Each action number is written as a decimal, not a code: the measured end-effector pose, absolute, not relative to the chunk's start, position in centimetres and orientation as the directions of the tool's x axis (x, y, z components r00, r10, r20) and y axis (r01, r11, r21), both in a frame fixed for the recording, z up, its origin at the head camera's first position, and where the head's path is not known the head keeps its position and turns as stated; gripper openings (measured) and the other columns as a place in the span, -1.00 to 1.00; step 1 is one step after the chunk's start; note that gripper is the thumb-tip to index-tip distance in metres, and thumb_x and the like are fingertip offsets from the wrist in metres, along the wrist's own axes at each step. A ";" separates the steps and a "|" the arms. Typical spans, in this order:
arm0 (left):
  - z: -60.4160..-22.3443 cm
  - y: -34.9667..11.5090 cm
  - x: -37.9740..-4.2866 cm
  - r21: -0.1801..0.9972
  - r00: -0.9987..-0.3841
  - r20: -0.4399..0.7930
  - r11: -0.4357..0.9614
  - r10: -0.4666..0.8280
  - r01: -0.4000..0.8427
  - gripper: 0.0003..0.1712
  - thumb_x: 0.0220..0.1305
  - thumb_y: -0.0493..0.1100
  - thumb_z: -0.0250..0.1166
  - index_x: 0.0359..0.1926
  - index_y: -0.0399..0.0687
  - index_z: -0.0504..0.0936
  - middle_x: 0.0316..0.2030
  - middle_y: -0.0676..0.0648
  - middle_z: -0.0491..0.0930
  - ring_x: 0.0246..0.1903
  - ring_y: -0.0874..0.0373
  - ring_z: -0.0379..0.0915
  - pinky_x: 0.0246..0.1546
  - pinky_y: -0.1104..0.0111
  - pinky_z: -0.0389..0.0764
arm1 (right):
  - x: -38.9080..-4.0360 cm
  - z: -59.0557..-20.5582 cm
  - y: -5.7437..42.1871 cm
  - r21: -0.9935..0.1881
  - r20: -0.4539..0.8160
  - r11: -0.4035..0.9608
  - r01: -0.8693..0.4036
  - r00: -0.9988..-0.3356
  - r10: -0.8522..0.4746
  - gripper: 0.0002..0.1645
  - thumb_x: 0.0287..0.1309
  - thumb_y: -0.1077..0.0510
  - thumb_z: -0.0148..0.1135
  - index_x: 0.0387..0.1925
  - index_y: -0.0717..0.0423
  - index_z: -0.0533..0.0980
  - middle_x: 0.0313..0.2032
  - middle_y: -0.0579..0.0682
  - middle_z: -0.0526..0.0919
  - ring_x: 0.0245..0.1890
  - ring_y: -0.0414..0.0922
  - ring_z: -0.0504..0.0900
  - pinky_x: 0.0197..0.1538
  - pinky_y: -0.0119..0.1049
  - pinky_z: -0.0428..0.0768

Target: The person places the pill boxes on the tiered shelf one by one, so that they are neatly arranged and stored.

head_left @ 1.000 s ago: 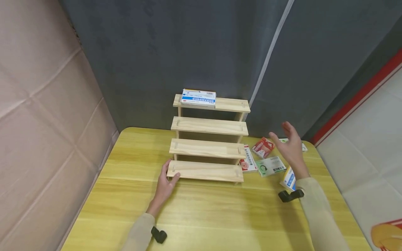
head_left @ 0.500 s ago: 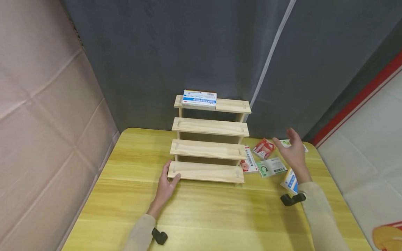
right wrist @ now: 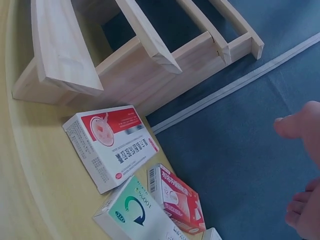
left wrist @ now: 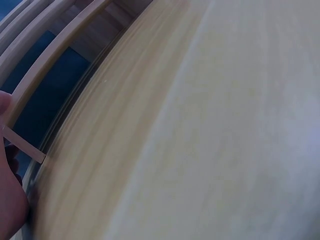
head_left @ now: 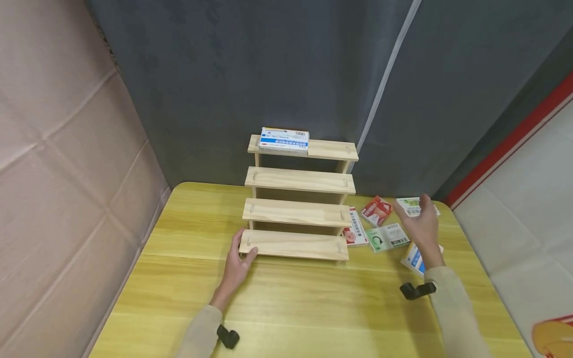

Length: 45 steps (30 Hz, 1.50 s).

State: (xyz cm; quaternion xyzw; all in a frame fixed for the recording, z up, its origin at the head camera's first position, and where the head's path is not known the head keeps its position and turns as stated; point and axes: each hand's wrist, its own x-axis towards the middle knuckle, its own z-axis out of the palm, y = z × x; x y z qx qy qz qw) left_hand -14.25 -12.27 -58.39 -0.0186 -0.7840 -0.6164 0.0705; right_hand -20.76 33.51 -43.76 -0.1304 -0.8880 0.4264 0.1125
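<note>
A wooden step shelf [head_left: 295, 213] with several tiers stands at the back of the table. My left hand [head_left: 236, 268] grips the left end of its lowest tier, thumb over the front edge; the left wrist view shows the fingers round the side board. A white and blue medicine box [head_left: 284, 140] lies on the top tier, at its left. My right hand [head_left: 422, 226] hovers above the boxes on the right with thumb and fingers apart, holding nothing. Nearest to it are a white and green box [head_left: 408, 205], partly hidden behind it, and a blue, white and yellow box [head_left: 415, 259] under the wrist.
Right of the shelf lie a white and red box [right wrist: 114, 145], a red box [head_left: 376, 211] and a green and white box [head_left: 387, 237]. A dark grey curtain [head_left: 224, 89] hangs behind the table [head_left: 286, 308]. Pale panels flank both sides.
My right hand has moved slightly right and down toward the white and green box, fingers still apart. My left hand keeps its grip on the shelf.
</note>
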 end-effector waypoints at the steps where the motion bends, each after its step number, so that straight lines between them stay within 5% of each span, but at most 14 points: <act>1: -58.4 -12.3 -14.3 0.964 -0.989 0.134 0.239 -0.058 0.117 -0.14 0.43 -0.10 0.26 0.59 -0.05 0.02 0.58 -0.22 0.05 0.56 -0.26 -0.11 0.53 -0.26 -0.06 | -20.7 -43.9 33.6 -0.785 0.096 0.604 0.133 -0.939 0.331 0.13 0.33 -0.16 0.24 0.59 0.27 -0.13 0.56 0.34 0.00 0.55 0.30 0.06 0.56 0.21 0.13; 45: -58.5 -11.9 -14.3 0.958 -0.988 0.145 0.258 -0.059 0.126 -0.18 0.49 -0.13 0.17 0.59 -0.10 -0.02 0.61 -0.20 -0.05 0.59 -0.24 -0.24 0.53 -0.31 -0.18 | -16.6 -52.2 36.5 -0.742 -0.006 0.544 0.391 -0.816 0.578 0.21 0.28 -0.12 0.25 0.54 0.46 -0.21 0.50 0.54 -0.04 0.49 0.43 0.04 0.57 0.26 0.03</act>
